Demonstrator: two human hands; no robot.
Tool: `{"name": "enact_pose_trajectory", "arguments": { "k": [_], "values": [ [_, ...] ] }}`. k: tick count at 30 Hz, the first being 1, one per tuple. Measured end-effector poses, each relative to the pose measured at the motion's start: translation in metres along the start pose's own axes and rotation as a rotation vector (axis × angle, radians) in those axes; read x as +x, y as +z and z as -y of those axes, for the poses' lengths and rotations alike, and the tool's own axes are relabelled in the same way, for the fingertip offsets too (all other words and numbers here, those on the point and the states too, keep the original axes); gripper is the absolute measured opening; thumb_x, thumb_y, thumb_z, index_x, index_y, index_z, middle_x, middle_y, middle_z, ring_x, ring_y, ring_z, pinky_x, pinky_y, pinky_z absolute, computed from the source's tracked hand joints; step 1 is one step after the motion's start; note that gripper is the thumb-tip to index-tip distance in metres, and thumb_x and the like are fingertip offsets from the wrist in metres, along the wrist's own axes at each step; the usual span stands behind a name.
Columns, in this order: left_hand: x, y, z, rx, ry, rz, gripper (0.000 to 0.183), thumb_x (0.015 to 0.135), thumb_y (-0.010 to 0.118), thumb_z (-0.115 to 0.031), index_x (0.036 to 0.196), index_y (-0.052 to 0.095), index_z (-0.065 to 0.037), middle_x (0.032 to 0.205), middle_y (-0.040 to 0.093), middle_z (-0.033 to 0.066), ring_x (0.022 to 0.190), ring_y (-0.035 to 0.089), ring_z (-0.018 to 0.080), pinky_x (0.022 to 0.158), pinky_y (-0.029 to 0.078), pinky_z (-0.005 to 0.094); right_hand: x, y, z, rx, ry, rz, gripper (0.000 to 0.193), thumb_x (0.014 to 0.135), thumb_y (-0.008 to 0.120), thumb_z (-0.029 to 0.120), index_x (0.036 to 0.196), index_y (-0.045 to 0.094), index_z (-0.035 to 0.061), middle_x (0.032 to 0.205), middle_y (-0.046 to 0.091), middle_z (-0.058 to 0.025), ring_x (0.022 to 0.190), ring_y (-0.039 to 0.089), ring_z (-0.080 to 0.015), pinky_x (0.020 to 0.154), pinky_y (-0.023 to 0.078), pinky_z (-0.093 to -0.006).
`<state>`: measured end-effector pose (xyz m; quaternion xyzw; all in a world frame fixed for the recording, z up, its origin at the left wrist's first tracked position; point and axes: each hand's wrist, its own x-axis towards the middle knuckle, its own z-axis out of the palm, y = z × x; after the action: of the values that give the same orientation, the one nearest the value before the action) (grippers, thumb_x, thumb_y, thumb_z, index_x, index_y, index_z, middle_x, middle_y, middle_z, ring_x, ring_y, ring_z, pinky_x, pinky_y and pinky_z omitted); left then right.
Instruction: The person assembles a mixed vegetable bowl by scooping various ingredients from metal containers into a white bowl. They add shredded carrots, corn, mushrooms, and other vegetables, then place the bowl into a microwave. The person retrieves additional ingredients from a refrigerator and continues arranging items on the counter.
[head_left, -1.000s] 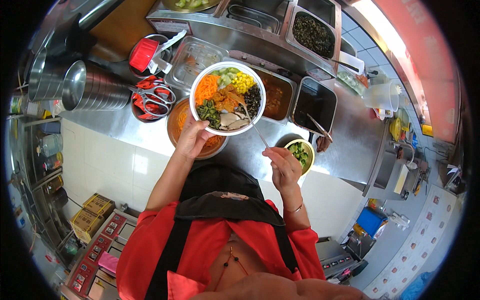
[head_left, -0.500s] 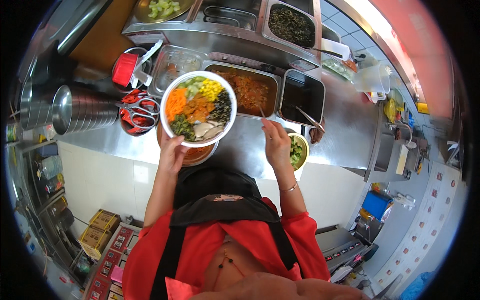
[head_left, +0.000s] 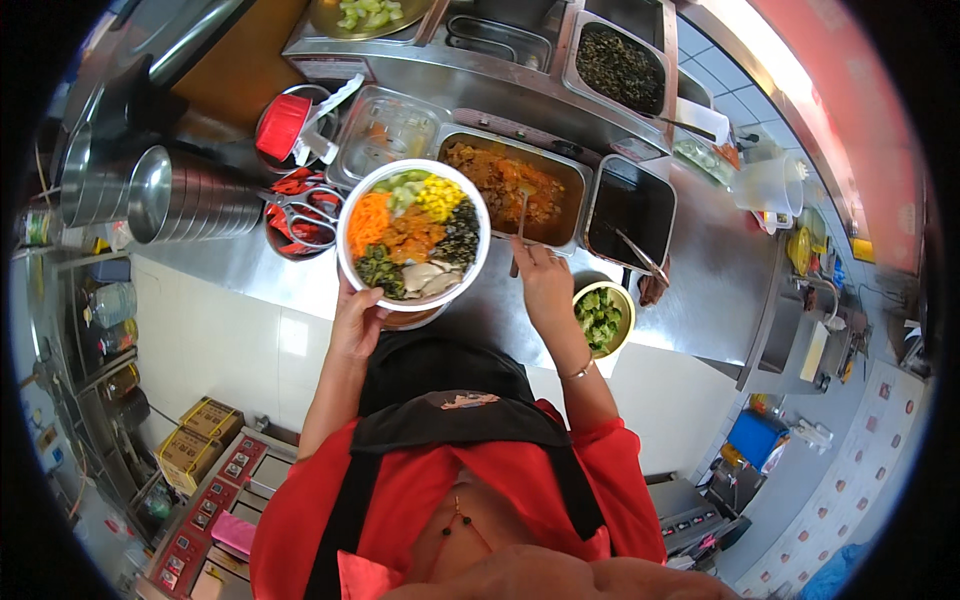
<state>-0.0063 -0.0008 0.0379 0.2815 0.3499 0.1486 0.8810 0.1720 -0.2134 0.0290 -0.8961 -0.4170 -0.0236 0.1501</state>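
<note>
White bowl (head_left: pixel 425 306), at the near left of the sauce tray (head_left: pixel 573 200), is held by the left hand (head_left: pixel 355 325) and is best kept level, while the right hand (head_left: pixel 548 290), closed around a spoon (head_left: pixel 523 207) over this tray, should work gently.

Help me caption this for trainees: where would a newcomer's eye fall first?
Probably on the white bowl of colourful toppings, held near the picture's middle by the left hand. Right of it, the right hand holds a utensil at a tray of orange-red food. Metal bowls are stacked at left.
</note>
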Motion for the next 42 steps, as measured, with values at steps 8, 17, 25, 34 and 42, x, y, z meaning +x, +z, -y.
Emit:
{"name": "enact_pose_trajectory", "arguments": {
  "k": [8, 17, 25, 34, 42],
  "values": [
    [0.009, 0.024, 0.012, 0.037, -0.04, 0.108, 0.076, 0.07, 0.056, 0.003, 0.138, 0.026, -0.015, 0.109, 0.052, 0.0037, 0.079, 0.056, 0.0089, 0.055, 0.047, 0.0169, 0.068, -0.066, 0.038, 0.466, -0.06, -0.131, 0.018, 0.067, 0.066, 0.005, 0.084, 0.058, 0.0068, 0.083, 0.052, -0.0102, 0.077, 0.055, -0.0295, 0.068, 0.045, -0.0379],
    [0.013, 0.028, 0.016, 0.082, -0.067, 0.107, 0.081, 0.069, 0.056, 0.006, 0.14, 0.026, -0.018, 0.106, 0.051, 0.0012, 0.066, 0.049, 0.0033, 0.049, 0.041, 0.0128, 0.082, -0.044, 0.037, 0.384, -0.061, 0.072, 0.017, 0.068, 0.066, 0.008, 0.083, 0.058, 0.0065, 0.086, 0.053, -0.0114, 0.08, 0.055, -0.0319, 0.068, 0.046, -0.0387],
    [0.021, 0.021, 0.018, 0.077, -0.077, 0.091, 0.08, 0.07, 0.056, 0.006, 0.14, 0.026, -0.017, 0.104, 0.052, 0.0012, 0.064, 0.049, 0.0031, 0.05, 0.041, 0.013, 0.086, -0.048, 0.038, 0.414, -0.014, 0.053, 0.013, 0.066, 0.064, 0.004, 0.076, 0.058, 0.006, 0.079, 0.052, -0.0111, 0.076, 0.056, -0.0313, 0.065, 0.046, -0.0401],
    [0.028, 0.028, 0.016, 0.061, -0.116, 0.093, 0.078, 0.07, 0.056, 0.007, 0.139, 0.027, -0.017, 0.102, 0.053, 0.0006, 0.064, 0.048, 0.0036, 0.049, 0.04, 0.0141, 0.094, -0.048, 0.027, 0.382, -0.079, 0.029, 0.015, 0.065, 0.064, 0.005, 0.079, 0.059, 0.0055, 0.084, 0.051, -0.0118, 0.078, 0.055, -0.0309, 0.067, 0.047, -0.039],
    [0.029, 0.029, 0.02, 0.06, -0.112, 0.097, 0.079, 0.07, 0.054, 0.007, 0.139, 0.026, -0.018, 0.104, 0.051, 0.0005, 0.065, 0.048, 0.0033, 0.049, 0.04, 0.0139, 0.099, -0.051, 0.026, 0.333, -0.086, 0.196, 0.015, 0.067, 0.064, 0.008, 0.08, 0.056, 0.006, 0.086, 0.051, -0.011, 0.081, 0.054, -0.0305, 0.069, 0.044, -0.0381]
  ]
}}
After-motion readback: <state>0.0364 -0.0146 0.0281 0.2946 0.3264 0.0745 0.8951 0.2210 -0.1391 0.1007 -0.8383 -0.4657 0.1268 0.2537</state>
